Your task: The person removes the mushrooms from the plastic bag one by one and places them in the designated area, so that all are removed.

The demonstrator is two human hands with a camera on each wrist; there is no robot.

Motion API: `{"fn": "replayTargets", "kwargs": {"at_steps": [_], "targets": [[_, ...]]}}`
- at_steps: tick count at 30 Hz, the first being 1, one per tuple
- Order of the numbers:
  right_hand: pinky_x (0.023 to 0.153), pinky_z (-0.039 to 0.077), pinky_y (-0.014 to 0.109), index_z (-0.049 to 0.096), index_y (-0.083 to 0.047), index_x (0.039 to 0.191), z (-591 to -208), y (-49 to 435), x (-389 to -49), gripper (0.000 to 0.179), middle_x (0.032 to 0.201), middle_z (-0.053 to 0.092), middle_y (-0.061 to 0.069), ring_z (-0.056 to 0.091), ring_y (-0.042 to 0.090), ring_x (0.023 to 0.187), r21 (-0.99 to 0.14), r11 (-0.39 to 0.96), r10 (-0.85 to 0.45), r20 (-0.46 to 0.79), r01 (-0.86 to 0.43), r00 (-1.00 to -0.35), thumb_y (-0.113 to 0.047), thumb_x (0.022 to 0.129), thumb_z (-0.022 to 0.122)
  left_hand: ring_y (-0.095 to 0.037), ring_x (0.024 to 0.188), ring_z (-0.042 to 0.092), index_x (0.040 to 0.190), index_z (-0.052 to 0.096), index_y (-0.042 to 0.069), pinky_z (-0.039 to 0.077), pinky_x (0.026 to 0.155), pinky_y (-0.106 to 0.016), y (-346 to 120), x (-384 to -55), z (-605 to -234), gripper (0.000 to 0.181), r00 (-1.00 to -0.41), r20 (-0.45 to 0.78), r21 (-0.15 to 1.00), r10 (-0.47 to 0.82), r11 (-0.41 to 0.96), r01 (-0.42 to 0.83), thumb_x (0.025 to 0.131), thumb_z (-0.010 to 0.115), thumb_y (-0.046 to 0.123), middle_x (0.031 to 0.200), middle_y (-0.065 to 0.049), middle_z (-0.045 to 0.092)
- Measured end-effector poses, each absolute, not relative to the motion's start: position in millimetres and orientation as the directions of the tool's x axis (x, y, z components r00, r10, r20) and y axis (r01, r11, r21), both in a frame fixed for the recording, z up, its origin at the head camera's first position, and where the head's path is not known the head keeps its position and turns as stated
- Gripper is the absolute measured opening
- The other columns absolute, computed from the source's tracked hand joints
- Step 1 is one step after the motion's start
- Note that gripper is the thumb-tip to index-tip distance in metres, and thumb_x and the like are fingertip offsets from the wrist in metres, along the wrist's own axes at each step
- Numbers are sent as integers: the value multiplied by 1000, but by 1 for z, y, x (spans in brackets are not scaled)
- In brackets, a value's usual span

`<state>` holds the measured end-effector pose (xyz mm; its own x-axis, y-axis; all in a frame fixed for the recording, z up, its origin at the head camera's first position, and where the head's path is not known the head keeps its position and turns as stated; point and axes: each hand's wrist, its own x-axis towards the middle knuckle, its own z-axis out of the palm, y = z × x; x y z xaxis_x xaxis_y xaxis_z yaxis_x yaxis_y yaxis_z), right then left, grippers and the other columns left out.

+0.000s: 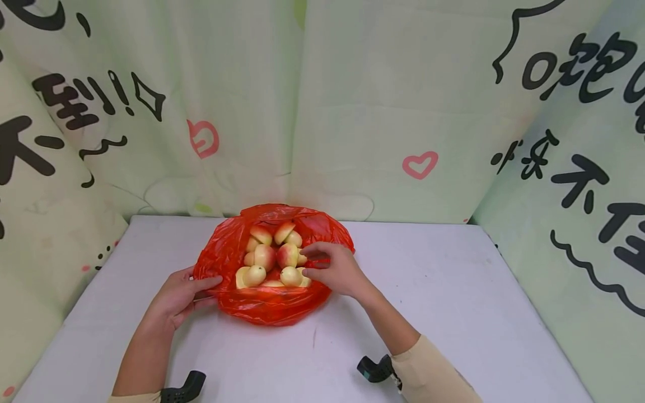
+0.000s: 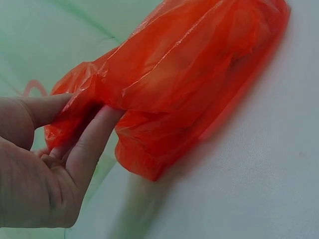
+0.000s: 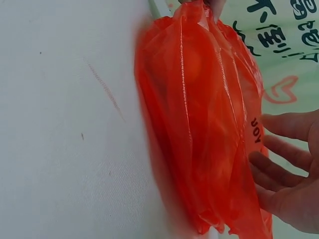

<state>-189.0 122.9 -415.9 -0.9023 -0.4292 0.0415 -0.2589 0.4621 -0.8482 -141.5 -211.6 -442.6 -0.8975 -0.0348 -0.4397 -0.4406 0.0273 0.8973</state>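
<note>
A red plastic bag (image 1: 272,308) stands on the table with its mouth spread wide. Inside lie several rounded, cream-and-red pieces (image 1: 264,256), some shaped like mushrooms; their exact kind is not clear. At the bag's left side, my left hand (image 1: 178,294) pinches the rim between thumb and fingers, and the left wrist view shows the red film (image 2: 169,64) folded in that grip. My right hand (image 1: 335,268) reaches over the right rim, its fingers spread beside the rightmost pieces. In the right wrist view those fingers (image 3: 286,149) are apart, and the bag partly hides their tips.
The white table (image 1: 428,313) extends around the bag. Behind it hangs a pale green curtain (image 1: 363,140) with black lettering and pink hearts, and similar cloth stands at both sides. Black wrist devices (image 1: 183,387) show near the sleeves.
</note>
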Motion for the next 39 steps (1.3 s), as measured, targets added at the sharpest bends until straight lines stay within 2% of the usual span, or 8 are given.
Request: {"fn": "replayTargets", "kwargs": {"at_steps": [12, 25, 39], "targets": [[93, 64, 39, 71, -8, 127, -422, 114, -187, 38, 125, 73, 14, 68, 32, 118, -836, 496, -418, 7, -234, -909, -12, 90, 81, -13, 85, 76, 150, 42, -3, 65, 78, -29, -212, -141, -444, 67, -901, -432, 901, -32, 25, -433, 98, 74, 27, 101, 4, 74], [91, 63, 39, 72, -14, 125, -430, 106, -184, 39, 123, 72, 3, 66, 25, 113, -788, 563, -420, -12, -250, -908, -15, 88, 83, -13, 85, 76, 151, 41, -4, 65, 78, -30, -213, -143, -444, 70, -901, -430, 902, -45, 22, -432, 98, 74, 30, 105, 2, 74], [92, 63, 40, 68, -17, 129, -432, 98, -182, 50, 128, 68, 2, 62, 25, 117, -760, 614, -394, -60, -214, -917, -14, 84, 87, -13, 85, 75, 151, 41, -1, 65, 79, -30, -211, -142, -442, 70, -893, -448, 893, -47, 12, -449, 98, 74, 30, 104, 3, 74]]}}
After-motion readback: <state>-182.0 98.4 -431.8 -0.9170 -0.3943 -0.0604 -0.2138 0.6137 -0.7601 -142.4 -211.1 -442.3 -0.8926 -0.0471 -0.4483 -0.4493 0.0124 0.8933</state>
